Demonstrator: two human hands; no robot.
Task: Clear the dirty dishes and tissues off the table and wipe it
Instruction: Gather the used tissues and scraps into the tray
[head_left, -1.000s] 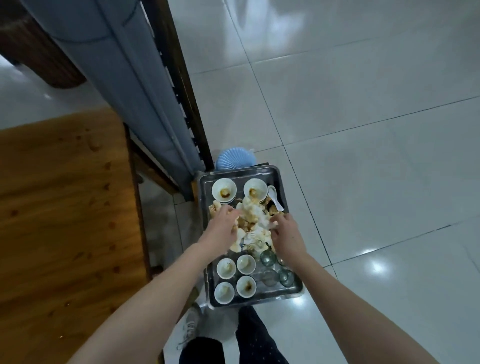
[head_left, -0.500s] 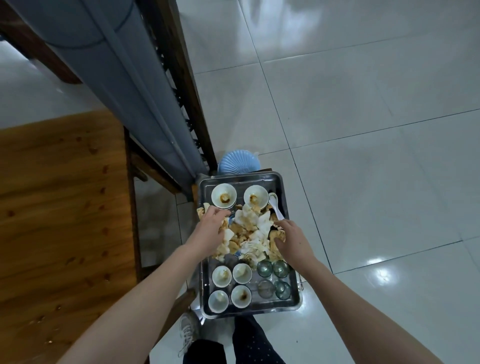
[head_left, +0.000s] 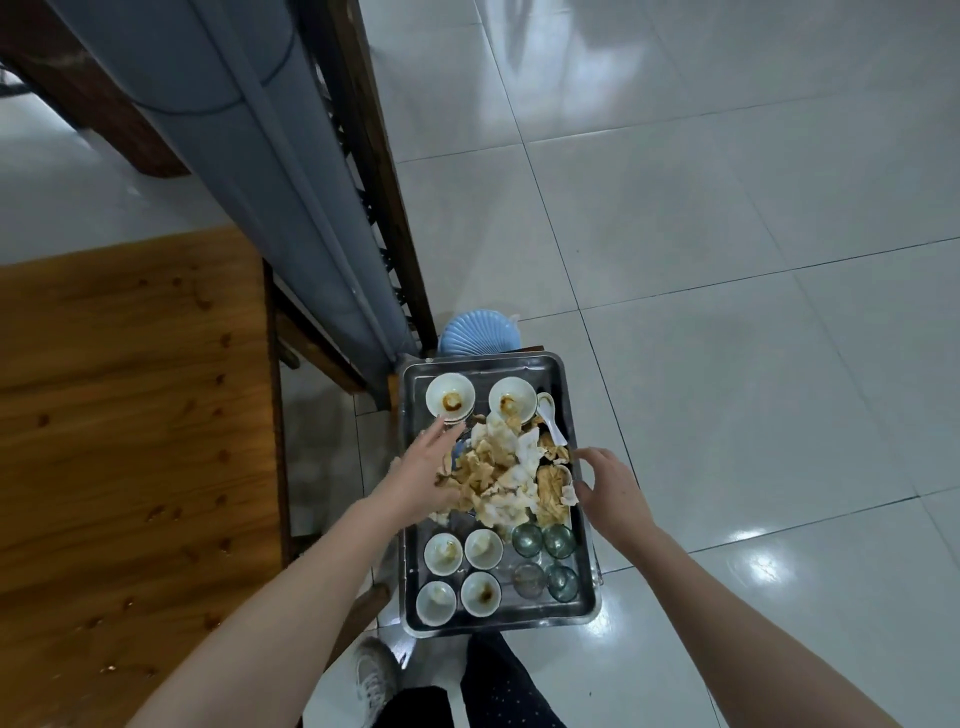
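Note:
A metal tray (head_left: 582, 525) stands low beside the wooden table (head_left: 130, 441). A heap of stained tissues (head_left: 504, 473) fills its middle. Two dirty white bowls (head_left: 450, 397) and a white spoon (head_left: 551, 423) lie at its far end. Several small white cups (head_left: 462, 574) and green glass cups (head_left: 545, 558) sit at its near end. My left hand (head_left: 423, 475) is spread open at the heap's left edge, touching the tissues. My right hand (head_left: 610, 486) hovers open at the tray's right rim, just off the heap.
The table top shows brown stains and crumbs (head_left: 156, 512). A grey-cushioned wooden bench (head_left: 249, 171) runs along the table's far side. A blue ribbed stool (head_left: 478, 333) stands behind the tray. Glossy white floor tiles (head_left: 727, 312) spread to the right. My shoe (head_left: 375, 675) is below the tray.
Both hands were pressed into the tissue heap; now they have drawn apart to the heap's sides with fingers spread. The tissues stay piled on the tray.

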